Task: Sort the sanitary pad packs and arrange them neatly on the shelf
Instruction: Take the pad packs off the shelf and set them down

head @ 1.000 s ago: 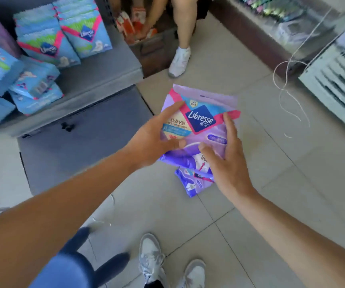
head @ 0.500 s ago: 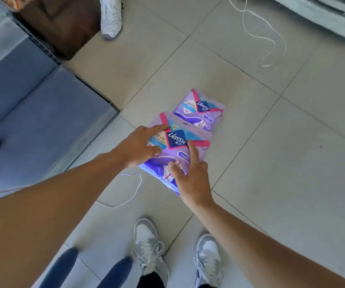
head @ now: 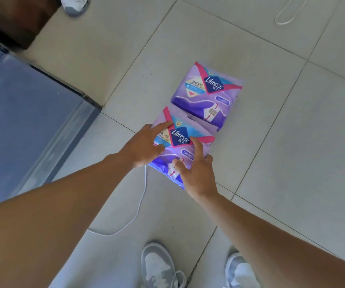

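Both of my hands hold a purple Libresse pad pack (head: 181,139) low over the tiled floor. My left hand (head: 144,146) grips its left side, with the index finger and thumb on the front. My right hand (head: 196,171) pinches its lower right part, index finger and thumb on the front. A second purple pad pack (head: 207,92) lies flat on the floor just beyond the held one; their edges overlap in the view. No shelf packs are in sight.
The grey shelf base (head: 32,125) fills the left side. A brown box (head: 17,19) and another person's shoe (head: 75,5) are at the top left. One white cord (head: 135,213) lies under my left arm and another cord (head: 288,15) at the top right. My shoes (head: 159,267) are below.
I have lowered the held pack from chest height down next to the pack on the floor. The view has tipped down, so the shelf with blue packs has left it.
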The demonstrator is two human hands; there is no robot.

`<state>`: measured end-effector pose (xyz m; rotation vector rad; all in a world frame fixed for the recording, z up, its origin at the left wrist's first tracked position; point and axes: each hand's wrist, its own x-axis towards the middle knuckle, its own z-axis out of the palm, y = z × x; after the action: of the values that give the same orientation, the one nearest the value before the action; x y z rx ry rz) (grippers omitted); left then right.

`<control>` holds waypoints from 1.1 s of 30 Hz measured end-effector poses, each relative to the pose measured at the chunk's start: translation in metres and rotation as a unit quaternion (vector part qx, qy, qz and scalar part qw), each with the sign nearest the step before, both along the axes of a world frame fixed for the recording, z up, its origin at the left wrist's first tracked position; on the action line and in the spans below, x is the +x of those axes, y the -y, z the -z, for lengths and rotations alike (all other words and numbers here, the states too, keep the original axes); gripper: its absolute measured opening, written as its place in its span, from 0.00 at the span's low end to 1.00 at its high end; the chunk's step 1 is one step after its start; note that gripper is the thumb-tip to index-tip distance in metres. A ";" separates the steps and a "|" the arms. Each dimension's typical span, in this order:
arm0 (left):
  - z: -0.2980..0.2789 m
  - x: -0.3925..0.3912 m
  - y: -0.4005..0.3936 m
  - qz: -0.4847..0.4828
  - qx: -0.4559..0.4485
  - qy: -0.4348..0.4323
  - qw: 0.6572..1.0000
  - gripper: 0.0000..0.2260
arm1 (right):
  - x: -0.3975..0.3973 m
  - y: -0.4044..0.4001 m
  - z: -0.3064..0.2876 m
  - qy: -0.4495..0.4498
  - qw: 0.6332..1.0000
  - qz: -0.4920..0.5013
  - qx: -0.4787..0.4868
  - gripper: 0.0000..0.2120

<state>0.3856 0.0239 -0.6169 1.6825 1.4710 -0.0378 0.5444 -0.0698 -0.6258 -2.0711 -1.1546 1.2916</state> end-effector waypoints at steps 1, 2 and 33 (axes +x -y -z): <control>0.004 0.000 -0.001 0.002 0.002 0.003 1.000 0.31 | -0.001 -0.001 0.005 0.002 1.000 0.001 0.004 0.32; 0.006 0.001 -0.002 0.004 0.002 0.005 1.000 0.31 | 0.000 -0.002 0.008 0.005 1.000 0.000 0.007 0.32; -0.216 -0.024 0.057 -0.306 0.059 -0.150 0.938 0.36 | 0.004 -0.035 -0.207 0.151 0.937 -0.310 0.059 0.30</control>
<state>0.3621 -0.0331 -0.4012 1.2762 2.2138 0.1408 0.5487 -0.0353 -0.4189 -1.9259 -2.0916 1.1262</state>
